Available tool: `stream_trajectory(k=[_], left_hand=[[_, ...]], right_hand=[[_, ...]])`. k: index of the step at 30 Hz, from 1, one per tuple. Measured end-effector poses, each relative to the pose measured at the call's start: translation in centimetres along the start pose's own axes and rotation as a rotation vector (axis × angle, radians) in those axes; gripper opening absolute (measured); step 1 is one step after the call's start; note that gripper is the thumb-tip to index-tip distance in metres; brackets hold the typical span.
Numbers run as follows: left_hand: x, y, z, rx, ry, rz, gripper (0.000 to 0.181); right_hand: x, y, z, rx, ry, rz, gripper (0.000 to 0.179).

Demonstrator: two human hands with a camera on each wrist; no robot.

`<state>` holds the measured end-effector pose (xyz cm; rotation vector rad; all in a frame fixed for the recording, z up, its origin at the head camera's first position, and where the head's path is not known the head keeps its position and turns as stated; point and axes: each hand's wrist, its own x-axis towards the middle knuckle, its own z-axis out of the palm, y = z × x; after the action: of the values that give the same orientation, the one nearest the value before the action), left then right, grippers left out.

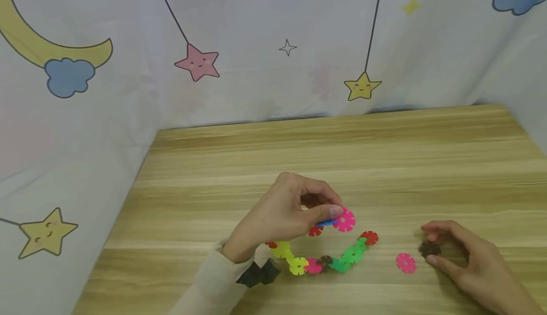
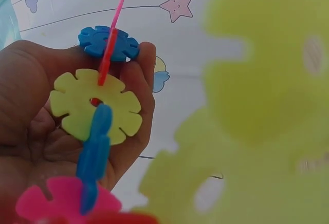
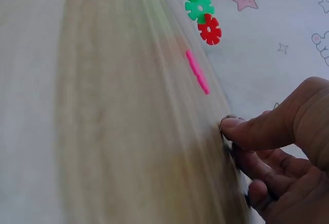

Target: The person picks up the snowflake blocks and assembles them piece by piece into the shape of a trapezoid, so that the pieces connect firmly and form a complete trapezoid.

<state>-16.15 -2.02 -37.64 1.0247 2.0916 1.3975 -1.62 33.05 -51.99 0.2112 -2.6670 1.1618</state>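
Note:
My left hand (image 1: 290,205) pinches one end of a chain of notched plastic snowflake discs, above the table. At its fingertips are a pink disc (image 1: 345,220) and a blue disc (image 1: 326,222). In the left wrist view, a yellow disc (image 2: 74,100) and more linked discs hang in front of the palm. The chain curves on through yellow, pink, brown and green discs (image 1: 353,254) to a red disc (image 1: 369,237); my left wrist hides part of it. My right hand (image 1: 480,262) holds a loose dark brown disc (image 1: 429,249) between thumb and fingers, low over the tabletop.
A single pink disc (image 1: 406,263) lies on the wooden table (image 1: 213,163) left of my right hand. White cloth printed with stars (image 1: 198,63) and clouds hangs behind the table and at its sides. A dark patch (image 1: 258,273) shows by my left cuff.

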Motion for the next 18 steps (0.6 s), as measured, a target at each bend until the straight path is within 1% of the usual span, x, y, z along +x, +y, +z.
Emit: stream_trajectory(k=[2,5,6,11,18], left_hand=[[0.0,0.1,0.0,0.002,-0.002,-0.005,0.005],[0.1,0.0,0.0,0.003,-0.005,-0.006,0.005],[0.1,0.0,0.0,0.003,-0.006,-0.005,0.005],[0.2,-0.1,0.0,-0.002,-0.011,0.010,0.006],[0.2,-0.1,0.1,-0.011,-0.010,0.004,0.007]], right_hand=[[0.2,-0.3,0.0,0.018,0.000,0.015,0.068],[0.8,-1.1,-0.2,0.073,-0.010,0.078,0.055],[1.0,-1.6,-0.2,0.089,-0.011,0.088,0.052],[2.3,-4.3,-0.5,0.180,0.002,0.085,0.041],[4.0,-7.7,-1.0,0.236,0.008,0.115,0.032]])
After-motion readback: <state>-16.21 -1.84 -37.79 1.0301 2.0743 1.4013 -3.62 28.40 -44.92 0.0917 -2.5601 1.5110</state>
